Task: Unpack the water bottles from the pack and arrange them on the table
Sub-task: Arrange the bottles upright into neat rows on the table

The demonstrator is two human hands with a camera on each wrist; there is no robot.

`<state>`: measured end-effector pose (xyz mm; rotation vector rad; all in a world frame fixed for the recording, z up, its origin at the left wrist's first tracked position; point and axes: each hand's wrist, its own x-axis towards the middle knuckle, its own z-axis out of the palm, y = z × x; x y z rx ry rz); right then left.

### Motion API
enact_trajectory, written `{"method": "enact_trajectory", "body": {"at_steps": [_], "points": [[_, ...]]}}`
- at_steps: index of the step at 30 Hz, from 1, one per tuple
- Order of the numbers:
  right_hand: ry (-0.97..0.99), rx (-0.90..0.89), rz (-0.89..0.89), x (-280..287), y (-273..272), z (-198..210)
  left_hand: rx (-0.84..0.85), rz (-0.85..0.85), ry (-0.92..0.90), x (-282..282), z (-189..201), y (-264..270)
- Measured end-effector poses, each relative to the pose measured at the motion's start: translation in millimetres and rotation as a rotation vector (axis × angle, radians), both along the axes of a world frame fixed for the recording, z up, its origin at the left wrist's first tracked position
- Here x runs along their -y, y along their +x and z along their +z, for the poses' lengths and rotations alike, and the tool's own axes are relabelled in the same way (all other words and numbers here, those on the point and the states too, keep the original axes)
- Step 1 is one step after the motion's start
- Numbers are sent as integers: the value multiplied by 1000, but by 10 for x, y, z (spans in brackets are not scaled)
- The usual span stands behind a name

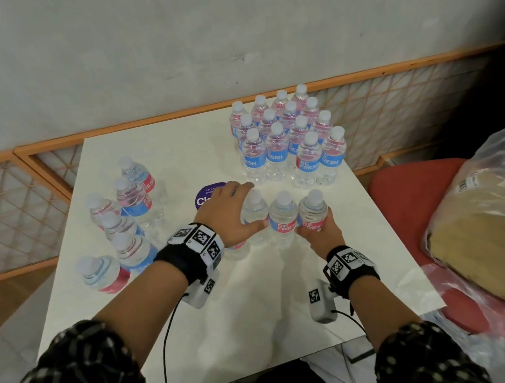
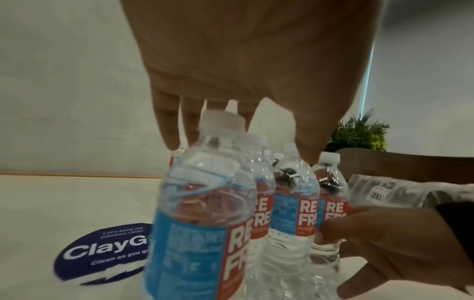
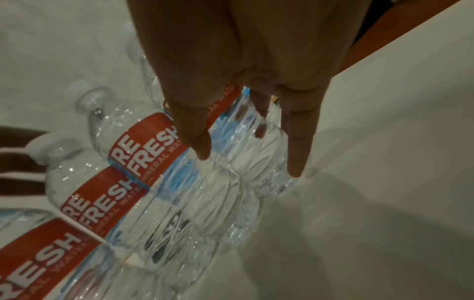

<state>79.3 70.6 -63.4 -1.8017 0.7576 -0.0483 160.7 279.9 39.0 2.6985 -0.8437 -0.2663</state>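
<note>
Clear water bottles with red and blue labels stand on the white table. A short row stands in the middle. My left hand arches over the row's left end, fingers behind a bottle and thumb across its front. My right hand grips the rightmost bottle low on its label; in the right wrist view the thumb and fingers lie along that bottle. In the left wrist view my left hand hangs over the nearest bottle.
Many bottles are packed upright at the back right; several more stand along the left edge. A purple round sticker lies mid-table. A red chair with a plastic bag is close on the right.
</note>
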Motion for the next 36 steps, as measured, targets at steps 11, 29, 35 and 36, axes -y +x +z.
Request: {"method": "enact_trajectory", "body": {"at_steps": [11, 29, 35, 36], "points": [[-43, -30, 205, 282, 176, -16, -90, -96, 132, 380, -28, 196], [-190, 58, 311, 396, 658, 327, -90, -57, 124, 370, -46, 218], [-460, 41, 396, 451, 817, 1051, -155, -46, 81, 378, -53, 215], [-517, 13, 436, 451, 863, 1121, -176, -37, 59, 387, -40, 227]]}}
